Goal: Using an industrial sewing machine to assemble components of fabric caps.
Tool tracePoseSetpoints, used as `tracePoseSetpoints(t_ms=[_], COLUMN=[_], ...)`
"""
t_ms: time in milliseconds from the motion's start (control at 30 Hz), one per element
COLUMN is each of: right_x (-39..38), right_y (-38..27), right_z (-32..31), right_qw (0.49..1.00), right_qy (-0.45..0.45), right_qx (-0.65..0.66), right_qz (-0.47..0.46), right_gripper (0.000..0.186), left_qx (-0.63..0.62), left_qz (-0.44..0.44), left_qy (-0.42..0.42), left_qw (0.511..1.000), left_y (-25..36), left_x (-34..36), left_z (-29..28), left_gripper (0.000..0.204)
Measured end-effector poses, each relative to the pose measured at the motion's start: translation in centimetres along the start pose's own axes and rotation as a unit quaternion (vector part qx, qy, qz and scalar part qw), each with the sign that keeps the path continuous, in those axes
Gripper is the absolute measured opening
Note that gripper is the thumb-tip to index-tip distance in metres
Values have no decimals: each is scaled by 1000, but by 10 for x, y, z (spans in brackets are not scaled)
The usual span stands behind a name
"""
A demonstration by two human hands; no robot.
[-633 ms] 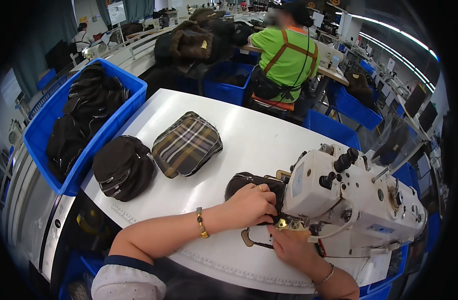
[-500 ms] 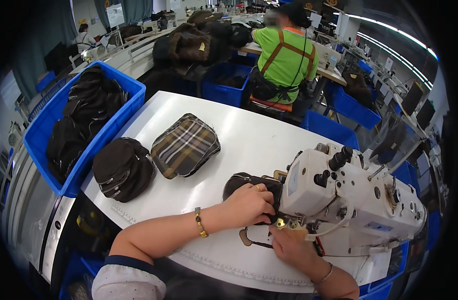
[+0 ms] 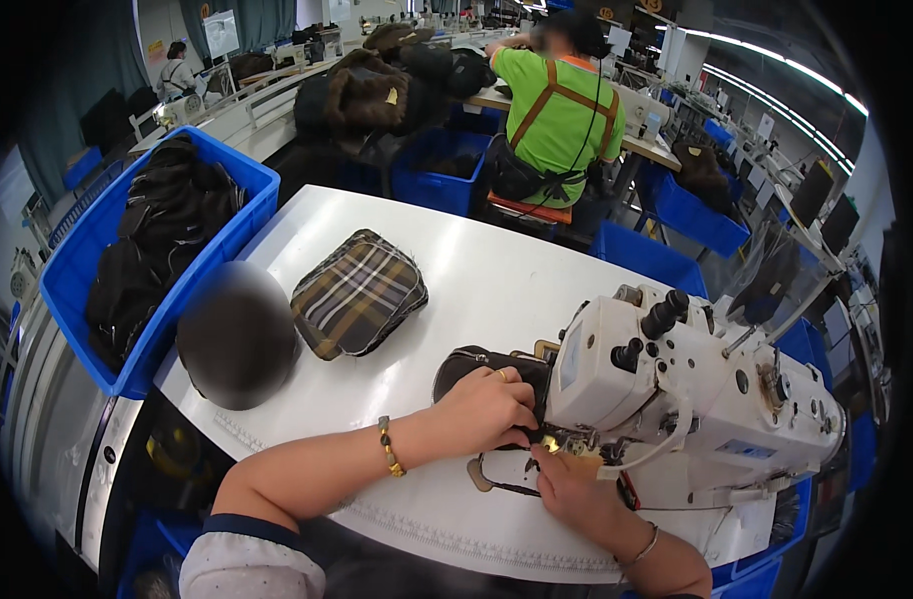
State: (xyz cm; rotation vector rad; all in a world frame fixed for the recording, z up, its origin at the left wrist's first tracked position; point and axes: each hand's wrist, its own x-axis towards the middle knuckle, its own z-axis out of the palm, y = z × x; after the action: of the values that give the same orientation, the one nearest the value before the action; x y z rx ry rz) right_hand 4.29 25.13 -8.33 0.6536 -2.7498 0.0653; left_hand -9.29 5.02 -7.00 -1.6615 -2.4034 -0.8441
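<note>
A black cloth piece with a zipper (image 3: pixel 464 366) lies on the white table against the left side of a white sewing machine (image 3: pixel 666 389). My left hand (image 3: pixel 488 411) presses on its near side, fingers curled and closed on the cloth beside the needle area. Just in front of the presser foot is my right hand (image 3: pixel 576 489), its thumb and forefinger drawn together. What those fingertips pinch is too small to make out. A tan-edged strip or loop (image 3: pixel 479 476) sticks out on the table below my left hand. The machine head hides part of the cloth.
Left on the table (image 3: pixel 447 270) sit a plaid cloth piece (image 3: pixel 362 295) and a rounded dark piece (image 3: pixel 239 339), blurred now. A blue bin (image 3: pixel 262 200) of black pieces stands beyond the left edge. A co-worker in green (image 3: pixel 556 130) sits across, near other blue bins (image 3: pixel 646 255).
The whole view has shifted slightly left. Both my hands stay at the needle area with almost the same grip. The co-worker's left arm now reaches further out.
</note>
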Motion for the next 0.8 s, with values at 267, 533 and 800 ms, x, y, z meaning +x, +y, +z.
tracePoseSetpoints(t_ms=[267,533,800], right_x=[5,5,1], right_y=[-2,1,20], right_z=[-6,-4,24], right_qw=[998,999,986], right_qy=[-52,6,31], right_qx=[15,-18,-131], right_qz=[25,-35,-98], right_gripper=[32,29,21], left_qx=[11,-27,-115], left_qz=[2,-5,-53], left_qy=[12,9,14], left_qw=[1000,1000,992], left_y=[-1,-5,-17], left_x=[1,1,8], left_z=[1,3,11], left_gripper=[21,18,14])
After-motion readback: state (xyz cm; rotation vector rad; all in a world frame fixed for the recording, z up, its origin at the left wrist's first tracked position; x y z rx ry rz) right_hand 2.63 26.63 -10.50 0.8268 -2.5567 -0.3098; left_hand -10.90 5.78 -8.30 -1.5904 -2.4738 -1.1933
